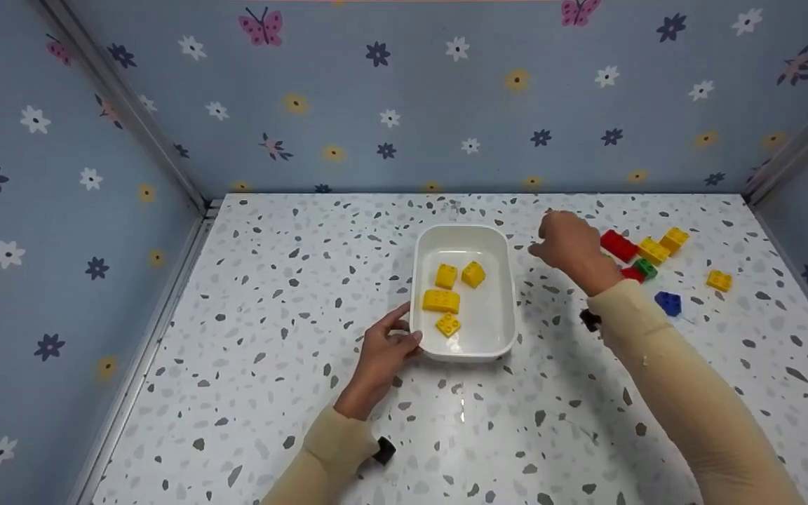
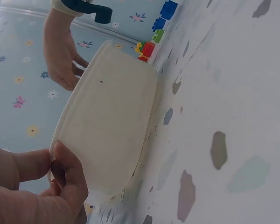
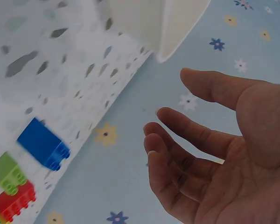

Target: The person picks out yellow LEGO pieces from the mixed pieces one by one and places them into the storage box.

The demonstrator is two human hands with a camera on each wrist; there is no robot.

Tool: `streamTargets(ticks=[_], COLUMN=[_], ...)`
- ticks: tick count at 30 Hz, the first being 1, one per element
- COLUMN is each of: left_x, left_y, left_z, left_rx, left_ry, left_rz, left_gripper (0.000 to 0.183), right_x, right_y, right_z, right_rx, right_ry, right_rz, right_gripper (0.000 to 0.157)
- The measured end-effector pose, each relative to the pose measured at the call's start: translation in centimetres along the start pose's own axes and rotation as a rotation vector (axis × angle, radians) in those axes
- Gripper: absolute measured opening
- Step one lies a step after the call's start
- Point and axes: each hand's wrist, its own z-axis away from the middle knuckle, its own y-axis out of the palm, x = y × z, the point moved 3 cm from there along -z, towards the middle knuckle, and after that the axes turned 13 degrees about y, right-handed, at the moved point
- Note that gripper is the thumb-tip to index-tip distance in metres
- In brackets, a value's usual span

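Observation:
A white plastic tub (image 1: 485,322) stands on the speckled tabletop with several yellow toy bricks (image 1: 441,301) lying inside. My left hand (image 1: 384,351) pinches the tub's near left rim between thumb and fingers, as the left wrist view shows close up. To the right of the tub, my right hand (image 1: 572,245) hovers over the table. Its fingers are relaxed and slightly bent, apart from the thumb, and hold nothing in the right wrist view. A blue brick (image 3: 42,142), a light green brick (image 3: 8,172) and a red brick (image 3: 15,200) lie beyond that hand.
Loose bricks are grouped at the right: a red brick (image 1: 618,245), several yellow ones, a dark green brick (image 1: 645,269) and a blue brick (image 1: 668,303). One yellow brick (image 1: 719,280) lies farther right. Flower-patterned panels (image 1: 404,105) border the table at the back and sides.

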Motion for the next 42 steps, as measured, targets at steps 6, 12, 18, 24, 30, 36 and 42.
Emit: streamTargets(ticks=[6, 12, 18, 24, 30, 36, 42], left_x=[0.0, -0.1, -0.1, -0.4, -0.4, -0.2, -0.2], left_y=[0.0, 0.0, 0.0, 0.0, 0.0, 0.0, 0.0], left_z=[-0.1, 0.0, 0.0, 0.1, 0.2, 0.0, 0.0], left_rx=[0.008, 0.007, 0.009, 0.012, 0.014, 0.008, 0.007], left_ry=[0.003, 0.003, 0.001, -0.001, -0.006, -0.017, -0.011], left_rz=[-0.011, -0.018, -0.014, -0.039, -0.04, -0.044, -0.031], left_gripper=[0.06, 0.061, 0.061, 0.062, 0.061, 0.061, 0.06], right_x=[-2.9, -5.6, -8.1, -10.6, -12.8, -14.6, -16.0], right_y=[-0.4, -0.6, -0.9, -1.2, -1.1, -0.9, -0.9], right_z=[-0.2, 0.0, 0.0, -0.3, -0.7, -0.9, -1.1], right_rx=[0.007, -0.043, -0.038, -0.021, -0.02, -0.052, -0.083], right_ry=[0.023, 0.015, 0.045, 0.109, 0.188, 0.229, 0.247], right_rz=[-0.03, -0.06, -0.069, -0.122, -0.117, -0.115, -0.1], right_gripper=[0.039, 0.038, 0.04, 0.043, 0.051, 0.048, 0.049])
